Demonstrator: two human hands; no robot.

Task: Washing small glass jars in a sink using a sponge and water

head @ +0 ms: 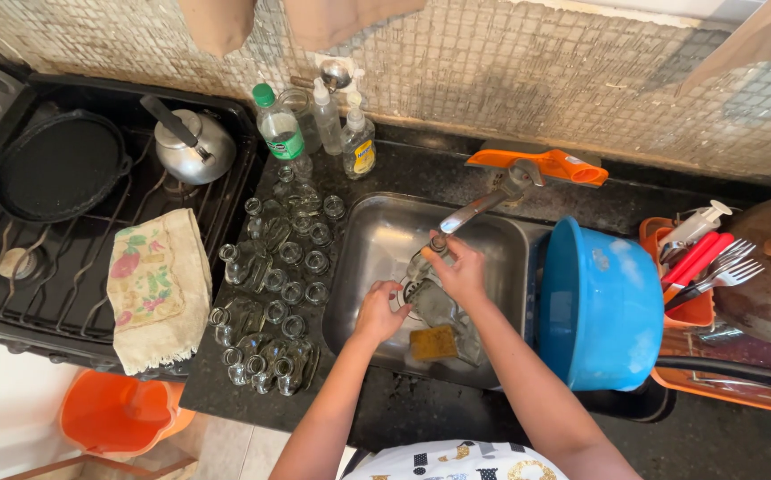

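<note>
Mid-frame, sink (377,233): my right hand (462,271) grips a small glass jar (423,264) under the tap (470,212); left hand (378,311) curled, grip unclear. Imo keep jar tilted w/ mouth up.

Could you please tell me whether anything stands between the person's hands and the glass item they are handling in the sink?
Nothing visible does. The right hand already grips the glass item under the faucet spout, and the left hand touches it from the other side. The yellow sponge lies nearer the sink's front wall, clear of both hands.
</note>
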